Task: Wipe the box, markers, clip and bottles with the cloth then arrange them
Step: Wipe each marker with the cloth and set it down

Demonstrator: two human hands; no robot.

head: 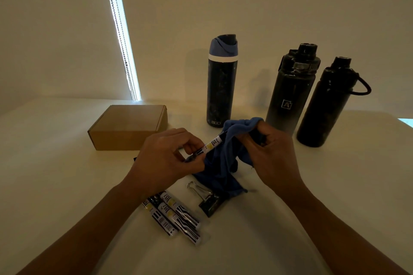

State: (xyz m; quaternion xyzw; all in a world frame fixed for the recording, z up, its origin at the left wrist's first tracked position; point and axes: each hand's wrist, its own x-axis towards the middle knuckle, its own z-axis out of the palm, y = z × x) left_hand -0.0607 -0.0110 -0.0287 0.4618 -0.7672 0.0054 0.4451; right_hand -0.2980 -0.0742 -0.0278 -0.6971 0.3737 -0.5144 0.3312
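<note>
Marker under wipe: slim white-labelled marker pen with black ends (210, 145), held tilted above the table, centre of scene, far end buried in the soft blue microfibre cloth (223, 163). Left hand (165, 158) pinches the near end of the barrel between thumb and fingertips. Right hand (268, 152) is curled round the cloth bunched over the far end. Judgement: marker is light, stiff and smooth, likely slippery, so a hold at one end while the cloth slides along the barrel suits it. Cloth is limp and drapes down to the table.

Three more white-and-black markers (174, 214) lie side by side near and left, below the left wrist. Black binder clip with silver wire handles (209, 201) lies just right of them, touching the cloth's hanging edge. Closed brown cardboard box (129, 127) sits far left. Dark bottle with blue lid (220, 80), black bottle with square logo (288, 91) and black bottle with loop strap (324, 105) stand upright far right; probably heavier, needing a whole-hand grip round the body.
</note>
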